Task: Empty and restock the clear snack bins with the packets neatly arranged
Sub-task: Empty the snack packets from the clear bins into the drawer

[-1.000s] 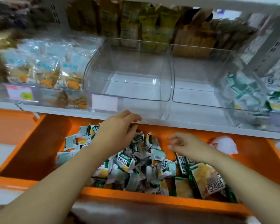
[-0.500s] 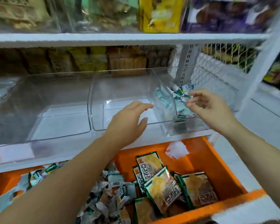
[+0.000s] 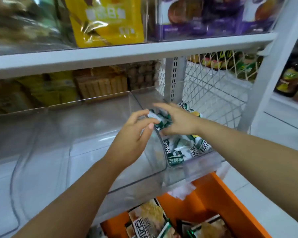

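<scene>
Emptying right bin [image 3: 201, 163]: my left hand [image 3: 134, 140] pinches green packets [image 3: 163, 122], right hand [image 3: 179, 122] lies over them, grasp unclear; next I lift them clear into the orange crate [image 3: 230, 203].

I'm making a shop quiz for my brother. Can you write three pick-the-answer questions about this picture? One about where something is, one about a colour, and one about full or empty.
1. Where do the green-and-white packets lie?
A) in the right-end clear bin
B) on the top shelf
C) on the floor

2. What colour is the crate below the bins?
A) blue
B) orange
C) green

3. The middle clear bin, beside the left hand, is:
A) full
B) lidded
C) empty

Answers:
1 A, the packets pile up behind that bin's clear front.
2 B, the crate's walls are orange.
3 C, nothing shows inside that bin.
</scene>
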Demonstrator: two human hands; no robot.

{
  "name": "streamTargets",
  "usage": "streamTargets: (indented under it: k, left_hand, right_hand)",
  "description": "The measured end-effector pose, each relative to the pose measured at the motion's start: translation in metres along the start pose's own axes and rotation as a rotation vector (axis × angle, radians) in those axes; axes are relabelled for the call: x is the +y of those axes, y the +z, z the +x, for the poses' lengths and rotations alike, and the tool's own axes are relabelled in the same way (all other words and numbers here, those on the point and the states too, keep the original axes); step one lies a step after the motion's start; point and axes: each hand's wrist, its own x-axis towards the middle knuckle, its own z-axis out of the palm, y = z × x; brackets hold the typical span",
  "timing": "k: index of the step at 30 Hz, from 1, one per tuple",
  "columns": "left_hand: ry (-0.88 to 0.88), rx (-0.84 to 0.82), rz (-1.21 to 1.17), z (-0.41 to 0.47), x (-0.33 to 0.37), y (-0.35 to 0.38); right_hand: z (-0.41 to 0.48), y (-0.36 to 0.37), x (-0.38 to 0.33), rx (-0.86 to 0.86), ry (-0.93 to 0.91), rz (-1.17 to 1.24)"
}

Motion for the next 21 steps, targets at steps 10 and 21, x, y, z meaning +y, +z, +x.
streamTargets:
  k: [10, 21]
  left_hand:
    - [0.005, -0.011, -0.203, -0.004, -0.004, 0.001]
    - [0.008, 0.002, -0.194, -0.002, -0.003, 0.001]
  right_hand:
    - [0.059, 0.033, 0.03, -0.22, -0.05, -0.164]
    - [0.049, 0.012, 0.032, -0.285, 0.01, 0.006]
